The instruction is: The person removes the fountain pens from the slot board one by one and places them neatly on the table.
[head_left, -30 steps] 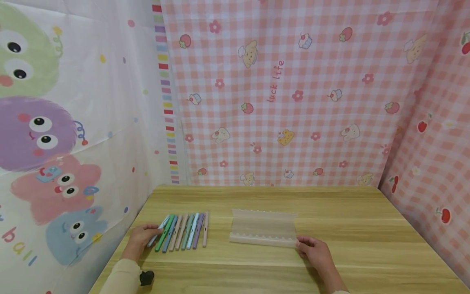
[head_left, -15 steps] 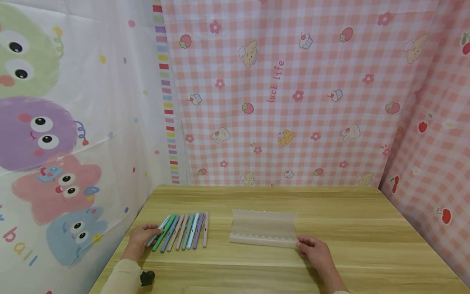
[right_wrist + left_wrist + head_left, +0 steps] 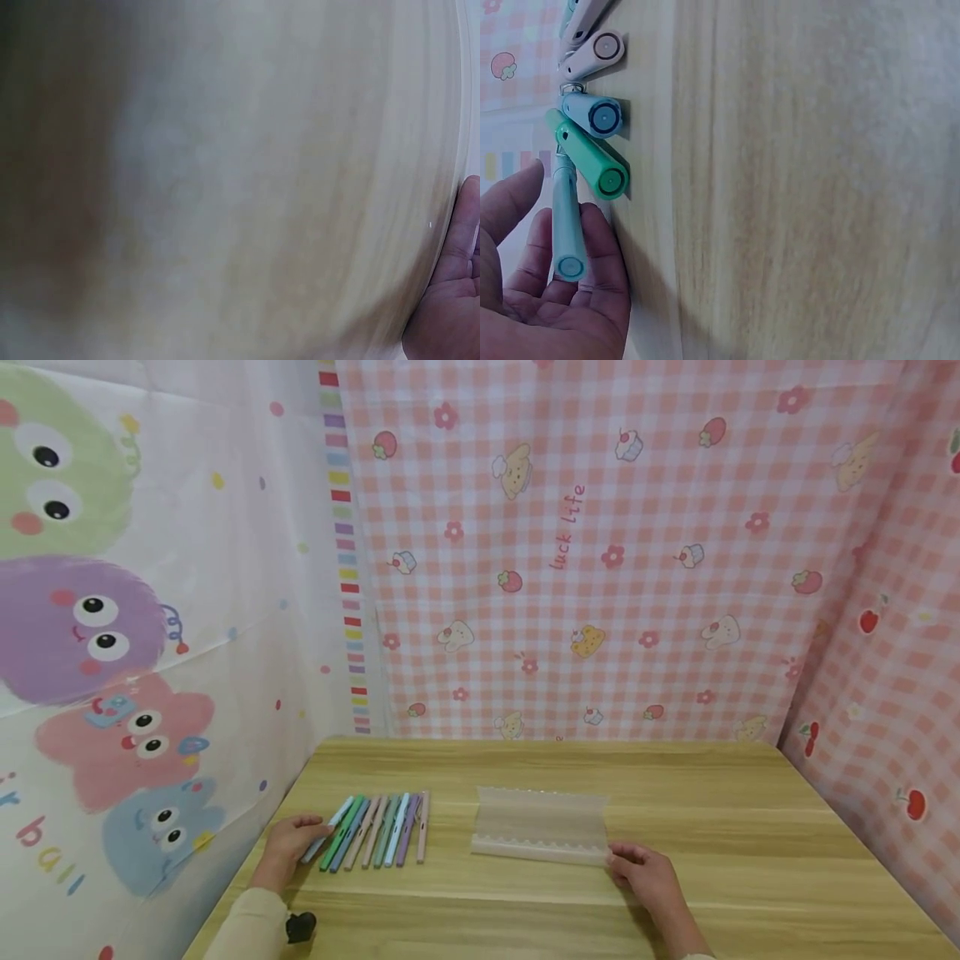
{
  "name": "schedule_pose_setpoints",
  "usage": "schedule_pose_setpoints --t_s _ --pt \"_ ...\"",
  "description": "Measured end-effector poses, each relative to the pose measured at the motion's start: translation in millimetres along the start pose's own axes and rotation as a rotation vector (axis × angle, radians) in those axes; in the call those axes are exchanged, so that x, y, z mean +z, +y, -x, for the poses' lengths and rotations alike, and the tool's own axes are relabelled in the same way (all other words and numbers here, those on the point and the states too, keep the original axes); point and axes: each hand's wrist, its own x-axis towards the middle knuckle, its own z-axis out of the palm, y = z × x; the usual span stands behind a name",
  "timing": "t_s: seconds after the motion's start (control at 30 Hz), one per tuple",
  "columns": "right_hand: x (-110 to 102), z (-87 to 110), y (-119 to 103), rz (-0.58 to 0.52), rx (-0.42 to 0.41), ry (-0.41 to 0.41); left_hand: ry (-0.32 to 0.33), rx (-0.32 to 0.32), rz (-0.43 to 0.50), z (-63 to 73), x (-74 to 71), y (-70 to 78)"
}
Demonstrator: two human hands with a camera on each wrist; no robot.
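My left hand (image 3: 288,852) is at the left end of a row of capped pens. In the left wrist view its fingers lie around a light blue pen (image 3: 568,225), while the thumb stands apart from it. A green pen (image 3: 592,161) and a blue pen (image 3: 592,114) lie just beyond. The rest of the row, including a purple pen (image 3: 407,831) and a pinkish pen (image 3: 423,828), fans out on the table. With its fingertips my right hand (image 3: 645,872) holds the right front corner of a translucent plastic sheet (image 3: 540,818) with a scalloped strip.
The wooden table (image 3: 525,910) carries everything. A small black object (image 3: 301,927) is beside the left sleeve. Patterned cloths hang behind, with a pink checked cloth (image 3: 570,610) at the back and a white cartoon cloth (image 3: 247,568) at left.
The near ends of the green and blue pens swung left, then back right. Both hands stay in nearly the same place. The head view has shifted slightly.
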Motion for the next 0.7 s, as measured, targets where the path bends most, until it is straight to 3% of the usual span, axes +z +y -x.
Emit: schedule_pose_setpoints --t_s 0.17,0.43,0.7 --pt "0.0 -1.0 0.1 -0.009 -0.006 -0.001 0.006 -0.015 -0.017 -1.8 0.3 0.1" --pt "-3.1 -2.9 -0.3 0.005 0.003 -0.01 -0.052 -0.035 0.076 -2.1 2.3 2.8" --pt "-7.7 -3.9 3.3 0.004 0.021 -0.021 -0.054 -0.044 0.097 -2.0 2.3 6.1"
